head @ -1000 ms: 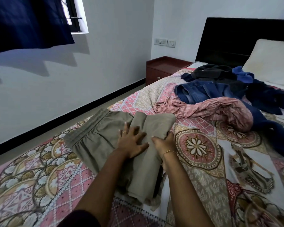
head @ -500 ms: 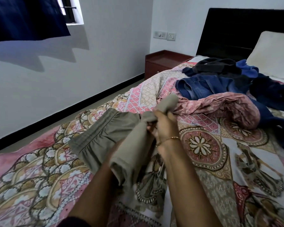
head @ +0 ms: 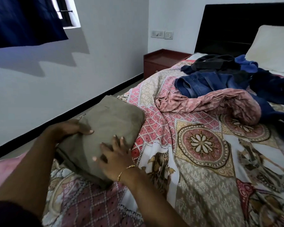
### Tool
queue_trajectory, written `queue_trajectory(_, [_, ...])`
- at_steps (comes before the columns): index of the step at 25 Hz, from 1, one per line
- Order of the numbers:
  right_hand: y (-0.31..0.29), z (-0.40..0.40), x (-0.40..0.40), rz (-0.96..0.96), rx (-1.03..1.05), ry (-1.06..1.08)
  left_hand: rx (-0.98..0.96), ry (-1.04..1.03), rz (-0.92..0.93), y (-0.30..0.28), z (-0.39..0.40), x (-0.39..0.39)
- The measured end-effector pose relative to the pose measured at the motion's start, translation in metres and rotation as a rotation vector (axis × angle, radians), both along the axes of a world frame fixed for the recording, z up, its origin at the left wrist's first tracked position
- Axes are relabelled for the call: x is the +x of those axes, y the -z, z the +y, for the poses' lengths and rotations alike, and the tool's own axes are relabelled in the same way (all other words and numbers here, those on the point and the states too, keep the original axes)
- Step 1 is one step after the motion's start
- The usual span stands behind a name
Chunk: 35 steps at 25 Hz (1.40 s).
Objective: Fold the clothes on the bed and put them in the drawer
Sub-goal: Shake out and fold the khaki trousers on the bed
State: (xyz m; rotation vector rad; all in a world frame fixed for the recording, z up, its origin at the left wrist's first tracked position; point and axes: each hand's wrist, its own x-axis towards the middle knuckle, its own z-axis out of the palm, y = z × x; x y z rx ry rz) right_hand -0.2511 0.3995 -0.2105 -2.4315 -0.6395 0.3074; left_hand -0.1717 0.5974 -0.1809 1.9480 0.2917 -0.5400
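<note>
Both forearms reach forward to the folded olive garment [head: 105, 128]. The left hand [head: 69, 128] grips its left edge, thumb curled over the top. The right hand [head: 115, 154], a gold bracelet on its wrist, lies on the garment's near right corner with fingers spread and straight.

bare bedspread [head: 195, 161] right, clothes pile [head: 220, 89] beyond

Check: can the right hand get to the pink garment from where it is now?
Probably yes: the right hand rests open on the folded khaki garment, and only bare bedspread lies between it and the pink garment.
</note>
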Motion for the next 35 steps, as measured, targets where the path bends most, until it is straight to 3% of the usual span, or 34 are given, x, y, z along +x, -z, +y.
queue_trajectory(4, [0.020, 0.000, -0.006, 0.030, -0.175, -0.036, 0.047, -0.081, -0.072, -0.017, -0.010, -0.011])
queue_trajectory(8, [0.029, 0.000, -0.005, 0.028, -0.177, -0.033, -0.009, -0.049, 0.116, -0.018, -0.010, -0.017])
queue_trajectory(11, [0.033, -0.002, 0.001, -0.049, 0.089, 0.068, -0.109, -0.035, 0.170, -0.015, -0.006, -0.022])
queue_trajectory(17, [0.026, -0.014, 0.013, -0.028, 0.662, 0.380, -0.488, -0.251, 0.162, -0.012, -0.020, -0.041])
queue_trajectory(20, [0.019, -0.025, 0.011, 0.241, 0.975, 0.546, -0.669, -0.388, 0.061, -0.028, -0.033, -0.060])
queue_trajectory(24, [0.000, -0.042, -0.007, 1.030, 1.548, 0.575, -0.982, -0.577, -0.122, -0.036, -0.060, -0.091])
queue_trajectory(27, [-0.012, -0.038, -0.031, 1.164, 1.691, 0.446, -1.083, -0.806, -0.305, -0.028, -0.092, -0.124])
queue_trajectory(30, [-0.017, -0.030, -0.052, 1.124, 1.582, 0.339, -1.101, -0.957, -0.441, -0.009, -0.127, -0.169])
queue_trajectory(33, [0.001, -0.031, -0.058, 1.132, 1.228, 0.378, -1.167, -1.064, -0.262, 0.023, -0.161, -0.216])
queue_trajectory(35, [0.009, -0.032, -0.059, 1.112, 1.047, 0.416, -1.242, -1.149, -0.277, 0.038, -0.158, -0.242])
